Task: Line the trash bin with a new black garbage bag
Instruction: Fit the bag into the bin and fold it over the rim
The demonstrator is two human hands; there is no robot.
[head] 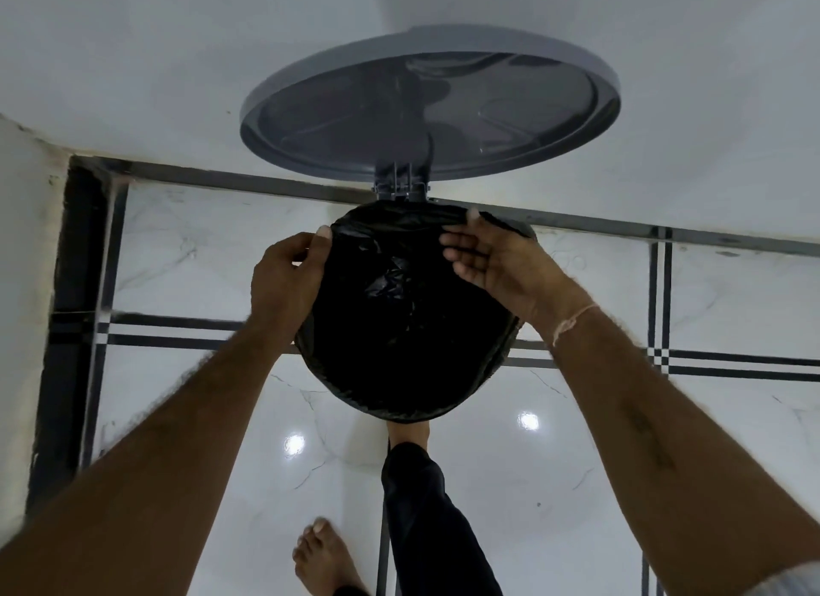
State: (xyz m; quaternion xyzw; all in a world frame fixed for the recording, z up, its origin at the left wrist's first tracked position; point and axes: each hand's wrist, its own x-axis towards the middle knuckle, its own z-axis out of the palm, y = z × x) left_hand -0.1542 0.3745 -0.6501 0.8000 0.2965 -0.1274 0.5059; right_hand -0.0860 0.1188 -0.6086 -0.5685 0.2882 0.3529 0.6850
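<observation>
Over a glossy white tiled floor (621, 440) lined with dark stripes, a person bends above a round pedal trash bin (401, 190) and works a black garbage bag (412, 329) onto its rim. On the left, the left hand (284, 280) has its fingers (317, 245) curled, thumb and forefinger pinching the film at the bin's left edge. Directly to the right of those fingers lies the bag's open mouth, sunk into the bin and crumpled at the bottom. The mouth is round, so it has no long side, and its depth runs straight down, away from the camera. On the right side of the mouth, closer to the hinge, the right hand (497, 262) shows its palm. Its fingers are only lightly bent and the thumb is hooked over the bag's edge, so the film is nipped between thumb and fingers. The bag thus sits between the two hands, touching both, with neither plainly the nearer. Beyond the fingers the grey lid (355, 107) stands open against a pale wall (133, 62). On the side toward the person a bare foot (408, 431) reaches under the bin's front, apparently on the pedal, though the pedal itself is hidden. The near edge looks already folded over the rim. The job appears nearly done: what remains is to draw the pinched edges outward and down, away from each other, over the far half of the rim.
</observation>
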